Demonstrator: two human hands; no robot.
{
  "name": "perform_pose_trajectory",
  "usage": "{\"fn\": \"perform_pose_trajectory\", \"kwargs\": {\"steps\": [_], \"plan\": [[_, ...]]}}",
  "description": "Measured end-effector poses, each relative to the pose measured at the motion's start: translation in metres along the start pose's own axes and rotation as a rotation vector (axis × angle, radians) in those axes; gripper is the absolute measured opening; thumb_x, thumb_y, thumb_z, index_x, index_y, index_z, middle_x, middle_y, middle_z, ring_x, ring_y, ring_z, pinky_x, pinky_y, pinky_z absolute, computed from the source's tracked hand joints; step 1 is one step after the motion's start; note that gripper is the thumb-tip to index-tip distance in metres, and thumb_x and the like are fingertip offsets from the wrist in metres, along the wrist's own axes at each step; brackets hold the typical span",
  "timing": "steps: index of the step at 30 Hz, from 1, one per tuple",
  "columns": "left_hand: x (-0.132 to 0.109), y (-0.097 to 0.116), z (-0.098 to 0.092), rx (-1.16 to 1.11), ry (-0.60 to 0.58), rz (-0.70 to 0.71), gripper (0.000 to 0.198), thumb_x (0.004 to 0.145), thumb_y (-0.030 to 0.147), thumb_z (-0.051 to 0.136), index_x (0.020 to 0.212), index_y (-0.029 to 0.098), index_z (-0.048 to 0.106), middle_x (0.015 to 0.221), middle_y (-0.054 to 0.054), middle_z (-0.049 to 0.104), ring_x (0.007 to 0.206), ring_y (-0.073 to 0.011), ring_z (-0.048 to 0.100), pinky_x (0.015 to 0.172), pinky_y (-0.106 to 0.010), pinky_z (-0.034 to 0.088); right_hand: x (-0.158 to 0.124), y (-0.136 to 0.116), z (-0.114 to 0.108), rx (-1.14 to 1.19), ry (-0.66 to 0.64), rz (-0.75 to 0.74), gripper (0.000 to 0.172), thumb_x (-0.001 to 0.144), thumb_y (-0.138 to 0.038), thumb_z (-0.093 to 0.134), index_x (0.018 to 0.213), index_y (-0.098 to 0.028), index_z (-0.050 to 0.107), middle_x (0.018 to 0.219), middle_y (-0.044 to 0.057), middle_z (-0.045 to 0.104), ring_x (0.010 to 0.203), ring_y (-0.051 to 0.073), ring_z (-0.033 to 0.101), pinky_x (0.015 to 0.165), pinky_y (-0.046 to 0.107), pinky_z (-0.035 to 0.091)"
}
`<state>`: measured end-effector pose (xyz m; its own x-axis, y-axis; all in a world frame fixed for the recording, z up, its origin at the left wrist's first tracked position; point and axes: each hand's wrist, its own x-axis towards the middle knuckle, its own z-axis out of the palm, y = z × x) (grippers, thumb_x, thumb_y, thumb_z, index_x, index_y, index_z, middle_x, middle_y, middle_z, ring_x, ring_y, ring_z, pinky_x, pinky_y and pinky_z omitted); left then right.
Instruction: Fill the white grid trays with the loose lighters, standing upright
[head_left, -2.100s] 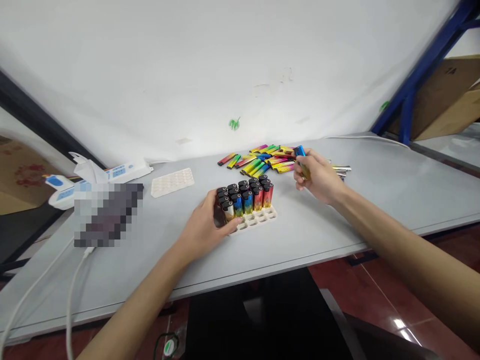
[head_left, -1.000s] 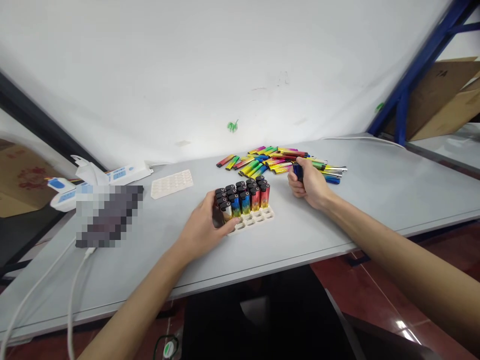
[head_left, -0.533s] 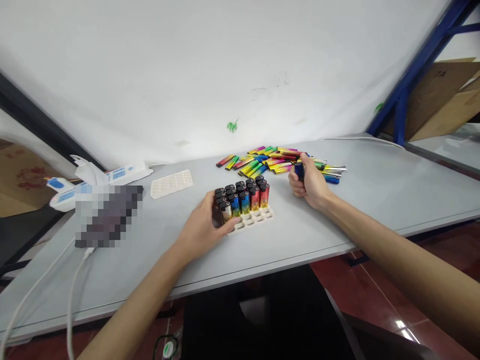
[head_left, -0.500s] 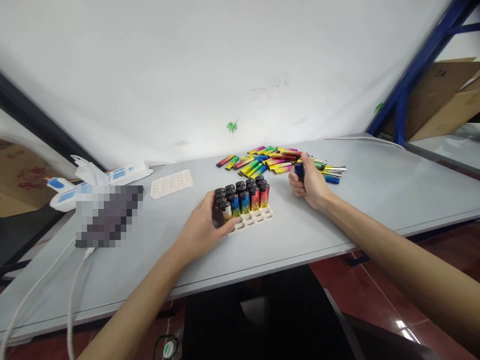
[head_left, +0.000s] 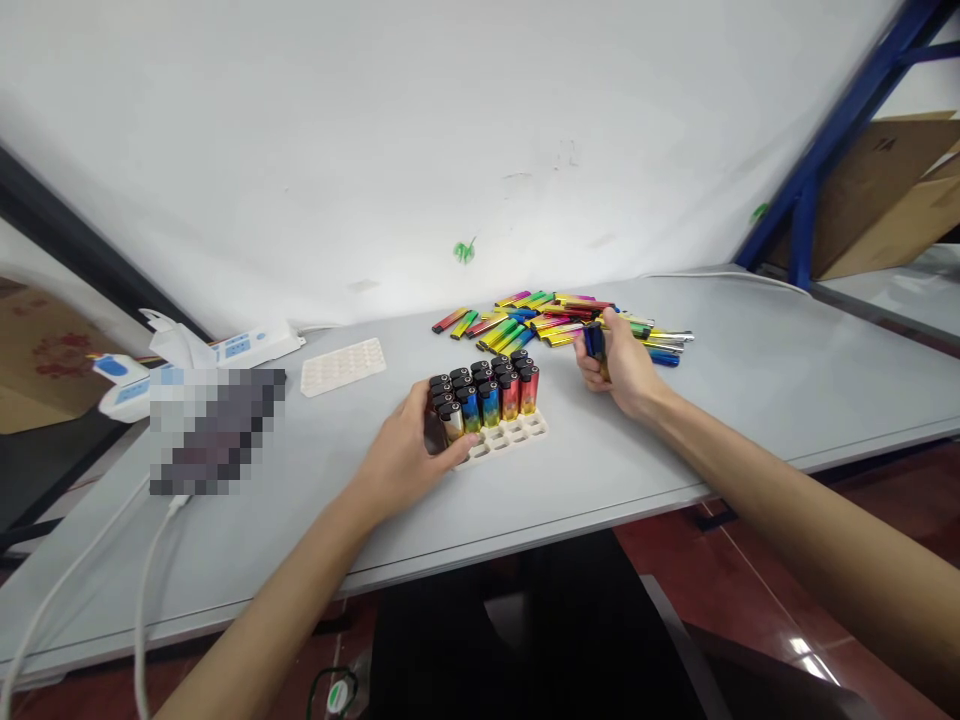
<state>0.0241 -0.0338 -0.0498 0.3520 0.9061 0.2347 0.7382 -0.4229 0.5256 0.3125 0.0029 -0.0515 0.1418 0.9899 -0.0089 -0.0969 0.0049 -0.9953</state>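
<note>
A white tray with rows of holes (head_left: pixel 517 437) holds several upright lighters (head_left: pixel 490 402), their metallic bodies red, blue and silver-gold under black tops. Its near rows of holes stand bare. My left hand (head_left: pixel 401 450) is wrapped round the tray's left end, thumb at the front against the near holes, the other fingers partly hidden behind the lighters. To the right, my right hand (head_left: pixel 628 368) grips a blue lighter (head_left: pixel 595 343) above the table. Just behind that hand lies a loose pile of shiny coloured lighters (head_left: pixel 514 332).
A second white holed tray (head_left: pixel 343 367) lies flat at the left. Beyond it are power strips (head_left: pixel 251 347) and a pixelated dark object (head_left: pixel 225 430) with white cables (head_left: pixel 142 590). A white wall rises behind the table; a blue metal frame (head_left: pixel 804 230) and cardboard boxes (head_left: pixel 877 190) stand at the right.
The blue lighter in my right hand has tilted a little and shows more of its body, with the hand nearly in place. My left hand and the tray have stayed put.
</note>
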Motion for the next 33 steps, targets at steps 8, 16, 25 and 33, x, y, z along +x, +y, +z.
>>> {"fn": "perform_pose_trajectory", "kwargs": {"steps": [8, 16, 25, 33], "plan": [[0.0, 0.001, -0.001, -0.007, -0.018, -0.022, 0.052, 0.083, 0.046, 0.065, 0.123, 0.02, 0.043, 0.106, -0.008, 0.066, 0.097, -0.0266, 0.065, 0.081, -0.04, 0.052, -0.027, -0.016, 0.002, -0.449, -0.099, -0.243, 0.039, 0.083, -0.058, 0.064, 0.076, -0.019, 0.059, 0.071, -0.001, 0.055, 0.059, 0.01, 0.045, 0.054, 0.025, 0.035], [0.0, -0.003, 0.001, -0.071, -0.025, 0.017, 0.074, 0.076, 0.053, 0.072, 0.133, 0.022, 0.037, 0.122, -0.01, 0.063, 0.111, -0.0298, 0.063, 0.09, -0.043, 0.051, -0.069, -0.057, 0.032, -0.607, -0.298, -0.502, 0.024, 0.083, -0.043, 0.07, 0.089, -0.021, 0.066, 0.081, 0.003, 0.066, 0.069, 0.015, 0.058, 0.062, 0.029, 0.045], [-0.001, -0.002, 0.001, -0.157, -0.038, 0.028, 0.075, 0.075, 0.054, 0.073, 0.134, 0.023, 0.036, 0.128, -0.011, 0.061, 0.115, -0.0302, 0.061, 0.092, -0.044, 0.051, -0.078, -0.029, 0.079, -0.949, -0.355, -0.693, 0.017, 0.087, -0.028, 0.068, 0.101, -0.022, 0.062, 0.098, 0.004, 0.069, 0.076, 0.017, 0.064, 0.066, 0.029, 0.048], [-0.001, 0.0, 0.001, -0.158, -0.023, 0.037, 0.064, 0.078, 0.053, 0.07, 0.127, 0.023, 0.041, 0.121, -0.009, 0.064, 0.108, -0.0285, 0.064, 0.086, -0.041, 0.052, -0.086, -0.029, 0.085, -1.016, -0.289, -0.678, 0.014, 0.089, -0.032, 0.065, 0.097, -0.024, 0.057, 0.095, 0.002, 0.069, 0.073, 0.016, 0.064, 0.061, 0.027, 0.044]]}}
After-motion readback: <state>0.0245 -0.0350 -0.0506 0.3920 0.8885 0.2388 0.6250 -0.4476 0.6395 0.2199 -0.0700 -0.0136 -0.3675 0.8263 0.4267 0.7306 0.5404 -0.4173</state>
